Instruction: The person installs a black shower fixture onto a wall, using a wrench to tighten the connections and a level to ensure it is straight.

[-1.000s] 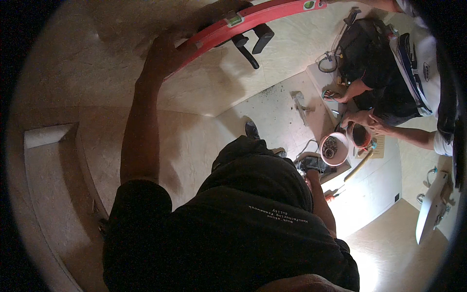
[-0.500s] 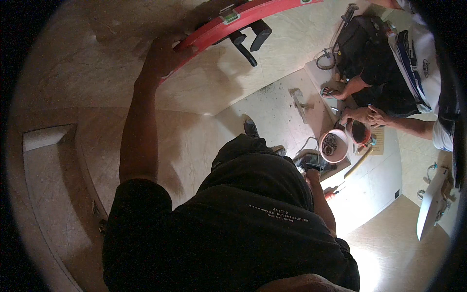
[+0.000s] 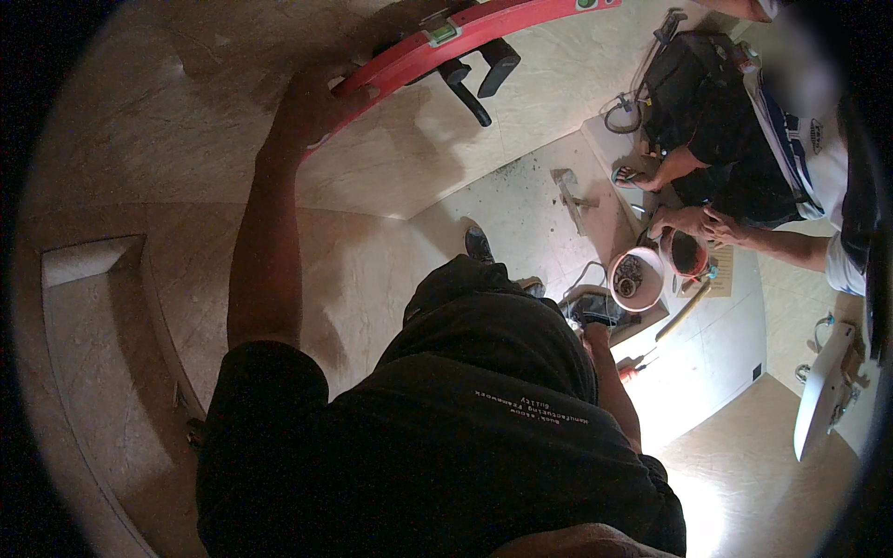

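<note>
A long red spirit level (image 3: 395, 67) with green vials lies along the stone-patterned wall at the top. My left hand (image 3: 326, 104), arm stretched out, is closed round its left end. Just below the level, black tap fittings (image 3: 472, 79) stick out from the wall, one with a long lever. My right hand (image 3: 593, 337) hangs low beside my dark trousers, by a black object on the floor; its fingers are mostly hidden, and I cannot make out whether anything is in them.
A co-worker (image 3: 744, 139) sits at the right, hands by a reddish bucket (image 3: 686, 253). Nearby are a pale bucket (image 3: 642, 279) with dark bits inside, a trowel (image 3: 575, 200), a yellow-handled tool (image 3: 682, 313) and a red-handled tool (image 3: 633, 370). A recessed niche (image 3: 112, 344) opens at the left.
The view has shifted very slightly. My left hand stays on the spirit level, and the co-worker has barely moved.
</note>
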Motion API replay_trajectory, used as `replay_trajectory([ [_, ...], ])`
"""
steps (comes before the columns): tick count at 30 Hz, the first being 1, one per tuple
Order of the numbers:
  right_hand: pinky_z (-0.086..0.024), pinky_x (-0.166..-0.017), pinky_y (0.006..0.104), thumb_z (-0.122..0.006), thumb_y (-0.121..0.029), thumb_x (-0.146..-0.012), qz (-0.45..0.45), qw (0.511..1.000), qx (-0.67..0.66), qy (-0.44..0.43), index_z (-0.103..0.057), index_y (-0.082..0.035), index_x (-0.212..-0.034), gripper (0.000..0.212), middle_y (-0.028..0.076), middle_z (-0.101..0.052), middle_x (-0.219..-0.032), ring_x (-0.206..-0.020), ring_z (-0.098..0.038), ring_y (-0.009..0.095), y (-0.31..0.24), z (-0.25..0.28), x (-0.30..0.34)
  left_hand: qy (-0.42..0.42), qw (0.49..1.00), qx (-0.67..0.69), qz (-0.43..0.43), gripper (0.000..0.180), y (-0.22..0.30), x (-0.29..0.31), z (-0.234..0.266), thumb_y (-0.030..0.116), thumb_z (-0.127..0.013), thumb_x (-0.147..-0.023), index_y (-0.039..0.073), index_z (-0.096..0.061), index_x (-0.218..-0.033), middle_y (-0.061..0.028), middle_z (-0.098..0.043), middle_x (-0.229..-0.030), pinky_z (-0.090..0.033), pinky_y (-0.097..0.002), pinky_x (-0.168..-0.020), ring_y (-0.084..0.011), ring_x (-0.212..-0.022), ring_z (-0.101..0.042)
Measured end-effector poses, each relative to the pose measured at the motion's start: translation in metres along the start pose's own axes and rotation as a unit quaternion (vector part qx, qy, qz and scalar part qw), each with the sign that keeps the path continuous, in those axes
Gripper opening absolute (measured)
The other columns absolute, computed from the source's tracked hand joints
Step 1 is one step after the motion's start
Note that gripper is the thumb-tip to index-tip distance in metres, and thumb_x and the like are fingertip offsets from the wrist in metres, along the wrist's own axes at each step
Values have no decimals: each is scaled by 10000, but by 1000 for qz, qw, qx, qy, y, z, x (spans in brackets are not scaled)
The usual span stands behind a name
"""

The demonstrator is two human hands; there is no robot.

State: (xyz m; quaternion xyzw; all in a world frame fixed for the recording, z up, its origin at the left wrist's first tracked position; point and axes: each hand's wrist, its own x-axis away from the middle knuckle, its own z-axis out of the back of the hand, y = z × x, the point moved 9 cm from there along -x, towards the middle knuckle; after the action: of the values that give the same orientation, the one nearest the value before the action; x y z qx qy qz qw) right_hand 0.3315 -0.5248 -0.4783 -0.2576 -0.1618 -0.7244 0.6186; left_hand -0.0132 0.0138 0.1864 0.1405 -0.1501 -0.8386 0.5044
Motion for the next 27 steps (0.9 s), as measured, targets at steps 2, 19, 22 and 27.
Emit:
replay_trajectory([
  [2,-544,-674,471,-672,-219,-740,13,1000,-6,6,-719,-60,-701,170,172,-694,-752,-757,-703,345,-4,3,-1,-9,999,6,-48,513,10,-3,0,438,-759,-791,69,-707,-1145,-186,-724,-956,-534,-370,-792,-264,-839,-705],
  [19,-558,-646,436,-664,-159,-765,-13,999,-2,-51,-745,-49,-761,137,178,-707,-779,-736,-715,329,25,22,-6,11,1000,-13,-18,437,-10,-6,-8,382,-777,-774,61,-722,-1065,-144,-710,-823,-530,-377,-720,-243,-738,-693],
  [22,-525,-590,419,-622,-126,-795,-79,986,-112,-96,-722,-46,-777,129,168,-678,-754,-668,-680,312,37,36,-1,0,1000,-22,5,419,-18,-9,-15,368,-784,-770,51,-723,-1038,-142,-709,-816,-529,-377,-720,-248,-741,-691],
  [27,-383,-401,393,-530,-86,-867,-308,788,-515,-134,-616,-45,-749,152,133,-552,-586,-452,-535,245,4,87,30,-5,999,-29,36,399,-40,0,-16,361,-786,-771,47,-724,-1009,-148,-703,-815,-526,-375,-714,-253,-747,-687],
])
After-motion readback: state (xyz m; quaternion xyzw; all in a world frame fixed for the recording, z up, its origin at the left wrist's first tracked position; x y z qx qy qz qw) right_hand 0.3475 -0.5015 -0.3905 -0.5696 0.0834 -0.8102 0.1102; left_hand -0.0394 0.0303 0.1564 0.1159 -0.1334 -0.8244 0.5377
